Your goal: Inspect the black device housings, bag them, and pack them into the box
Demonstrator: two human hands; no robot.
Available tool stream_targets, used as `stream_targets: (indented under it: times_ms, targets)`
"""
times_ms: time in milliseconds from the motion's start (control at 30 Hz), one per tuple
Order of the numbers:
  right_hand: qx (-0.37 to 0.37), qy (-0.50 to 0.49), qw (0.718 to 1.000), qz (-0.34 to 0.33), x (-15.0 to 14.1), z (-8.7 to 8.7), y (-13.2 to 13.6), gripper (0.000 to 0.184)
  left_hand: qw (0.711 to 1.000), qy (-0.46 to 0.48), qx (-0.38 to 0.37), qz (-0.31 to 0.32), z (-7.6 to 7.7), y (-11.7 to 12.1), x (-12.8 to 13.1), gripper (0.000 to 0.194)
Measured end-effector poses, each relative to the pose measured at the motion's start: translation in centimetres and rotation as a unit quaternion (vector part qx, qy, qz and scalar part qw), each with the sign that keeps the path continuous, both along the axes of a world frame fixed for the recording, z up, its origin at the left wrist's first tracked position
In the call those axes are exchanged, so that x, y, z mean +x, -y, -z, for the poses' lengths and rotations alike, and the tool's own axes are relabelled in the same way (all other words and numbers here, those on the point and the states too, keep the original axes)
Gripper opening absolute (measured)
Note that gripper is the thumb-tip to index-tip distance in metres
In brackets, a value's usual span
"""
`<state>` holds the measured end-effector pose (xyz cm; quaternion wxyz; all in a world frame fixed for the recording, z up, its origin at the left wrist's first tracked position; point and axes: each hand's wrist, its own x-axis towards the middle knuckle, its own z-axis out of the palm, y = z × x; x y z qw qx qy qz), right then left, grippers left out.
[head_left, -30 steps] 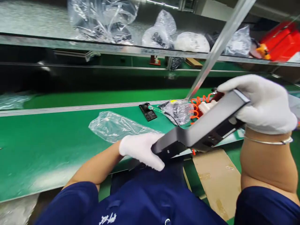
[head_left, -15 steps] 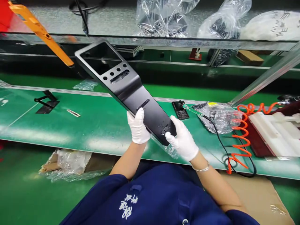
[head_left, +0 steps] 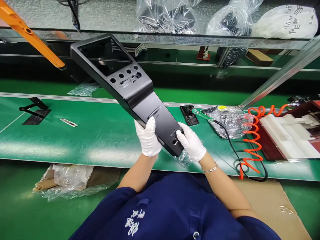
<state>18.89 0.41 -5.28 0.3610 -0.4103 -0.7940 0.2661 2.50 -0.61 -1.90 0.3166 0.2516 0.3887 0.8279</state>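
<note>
A long black panel point(head_left: 130, 88) with a rectangular window, several round holes and slots is held up above the green belt point(head_left: 100, 133), its wide end tilted away to the upper left. My left hand point(head_left: 148, 137), in a white glove, is wrapped round its left edge near the narrow end. My right hand point(head_left: 191, 141), also gloved, grips the narrow end's right corner, thumb on the face. A crumpled clear bag point(head_left: 185, 156) lies on the belt under the panel's end.
On the belt are a small black part point(head_left: 189, 115), a bagged item with a black cable point(head_left: 230, 121), an orange coiled hose point(head_left: 252, 140) and a white-and-maroon fixture point(head_left: 290, 135). A black bracket point(head_left: 33, 111) lies at left. An orange bar point(head_left: 27, 31) hangs upper left. The shelf above holds bagged parts point(head_left: 165, 15).
The view swung left and the panel rose from low at my right to upright before me. My right hand moved from its far end to the narrow near end. It has since lifted slightly.
</note>
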Motion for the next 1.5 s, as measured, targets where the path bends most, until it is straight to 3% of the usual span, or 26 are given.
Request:
stream_targets:
  times_ms: [100, 167, 300, 467, 633, 800, 933, 1000, 1133, 1200, 1300, 1500]
  targets:
    - [0.013, -0.074, 0.997, 0.030, 0.9, 0.1, 0.6, 0.048, 0.998, -0.039, -0.037, -0.041, 0.8, -0.8, -0.7, 0.051]
    - [0.072, -0.094, 0.990, 0.075, 0.9, 0.0, 1.6, 0.044, 0.991, -0.079, -0.052, -0.094, 1.0, -1.0, -0.9, 0.059]
    - [0.201, -0.035, 0.972, 0.114, -0.8, -0.2, 3.3, 0.047, 0.982, -0.119, -0.015, -0.147, 0.7, -0.9, -0.1, 0.063]
    - [0.189, -0.023, 0.971, 0.145, -2.2, 0.1, 3.0, 0.066, 0.969, -0.146, -0.026, -0.200, 0.5, -0.5, 1.4, 0.052]
    - [0.191, -0.040, 0.971, 0.140, -2.6, -0.1, 2.7, 0.058, 0.958, -0.173, -0.044, -0.223, 0.4, -0.3, 1.9, 0.057]
    - [0.190, -0.042, 0.976, 0.101, -0.6, -1.0, 2.5, 0.046, 0.980, -0.139, -0.026, -0.137, -0.5, -0.4, 1.4, 0.063]
    - [0.137, -0.126, 0.971, 0.148, 2.0, -1.0, 1.9, 0.038, 0.996, -0.018, -0.053, -0.073, -1.1, -1.1, 0.3, 0.049]
    - [0.079, -0.122, 0.978, 0.153, 2.2, -0.9, 1.7, 0.044, 0.999, 0.033, -0.028, -0.025, -1.2, -1.4, 0.3, 0.047]
    - [-0.013, 0.023, 0.993, 0.113, 0.7, -1.3, 1.9, 0.079, 0.997, 0.049, 0.033, 0.042, -1.1, -1.4, 1.2, 0.047]
    - [-0.040, 0.061, 0.991, 0.108, 0.0, -1.6, 1.9, 0.082, 0.997, 0.028, 0.041, 0.051, -1.1, -1.0, 1.6, 0.046]
    - [-0.045, 0.059, 0.994, 0.082, -0.2, -1.6, 1.6, 0.067, 0.998, 0.011, 0.031, 0.045, -1.0, -0.7, 1.9, 0.046]
    - [-0.040, 0.022, 0.997, 0.069, 1.3, 0.0, 0.2, 0.049, 0.999, -0.018, 0.002, 0.039, -0.1, -1.1, 2.0, 0.047]
